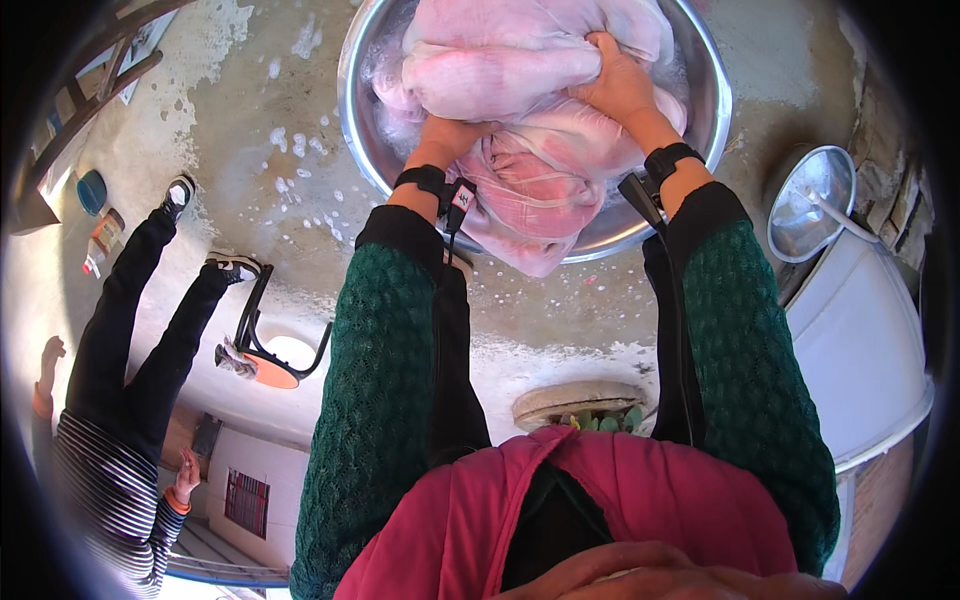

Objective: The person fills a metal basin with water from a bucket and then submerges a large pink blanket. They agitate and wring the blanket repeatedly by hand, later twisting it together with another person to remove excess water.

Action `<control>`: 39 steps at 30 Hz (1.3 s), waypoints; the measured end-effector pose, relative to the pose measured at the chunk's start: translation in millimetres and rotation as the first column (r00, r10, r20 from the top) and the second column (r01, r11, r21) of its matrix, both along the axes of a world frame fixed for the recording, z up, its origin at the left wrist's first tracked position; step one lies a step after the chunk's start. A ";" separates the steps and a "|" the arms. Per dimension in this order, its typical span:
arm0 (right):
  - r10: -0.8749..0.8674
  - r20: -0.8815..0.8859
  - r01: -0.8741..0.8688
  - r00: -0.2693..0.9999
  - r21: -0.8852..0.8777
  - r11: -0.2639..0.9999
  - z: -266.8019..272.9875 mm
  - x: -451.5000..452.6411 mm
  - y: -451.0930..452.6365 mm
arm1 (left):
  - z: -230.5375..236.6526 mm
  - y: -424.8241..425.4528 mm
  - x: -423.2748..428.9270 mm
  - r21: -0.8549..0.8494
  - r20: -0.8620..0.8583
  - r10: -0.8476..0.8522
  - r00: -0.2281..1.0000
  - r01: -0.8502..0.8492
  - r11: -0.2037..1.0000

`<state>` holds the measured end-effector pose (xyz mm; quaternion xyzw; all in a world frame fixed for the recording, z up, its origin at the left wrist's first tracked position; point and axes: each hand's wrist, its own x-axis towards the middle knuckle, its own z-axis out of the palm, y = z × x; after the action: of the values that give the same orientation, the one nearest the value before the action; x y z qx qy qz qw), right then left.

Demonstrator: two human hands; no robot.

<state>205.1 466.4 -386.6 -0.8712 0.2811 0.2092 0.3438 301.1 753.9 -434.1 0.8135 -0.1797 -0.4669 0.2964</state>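
A large wet bundle of pale pink cloth (pixel 502 75) fills a round stainless steel basin (pixel 721 127) on the floor. Soapy water (pixel 401 139) shows around the cloth at the left side. My right hand (pixel 619 84) grips a thick fold from the right, its thumb pointing up along the cloth. Lower down on the left, my left hand (pixel 454 139) grasps the underside of the same fold, its fingertips hidden by the fabric. One end of the cloth (pixel 536 251) hangs over the basin's near rim. Each wrist wears a black strap with a small device.
Suds spots mark the concrete floor (pixel 307 195). To the right, a smaller metal basin (pixel 806 202) holds a pale handle beside a large white container (pixel 855 352). At left are another person (pixel 127 390), a chair (pixel 274 371), a bottle (pixel 103 240) and a teal container (pixel 91 193).
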 end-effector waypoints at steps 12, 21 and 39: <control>-0.735 0.020 0.592 0.678 0.577 0.563 285.2 -78.4 56.6 | 209.7 -44.7 0.9 -0.071 -0.744 0.420 0.520 -0.686 0.724; -0.633 0.005 0.474 0.774 0.659 0.584 315.4 -65.0 107.1 | 203.2 -2.5 7.0 0.098 0.161 0.141 0.977 -0.158 0.982; -0.490 -0.102 0.496 0.865 0.307 0.812 2.9 -69.5 -54.3 | 76.0 -69.7 -29.9 0.508 0.080 -0.131 0.988 0.073 0.858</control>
<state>135.5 412.1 -383.7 -0.6982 0.4623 0.1639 0.5215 271.2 684.2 -358.1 0.8767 -0.1106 -0.4665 0.0384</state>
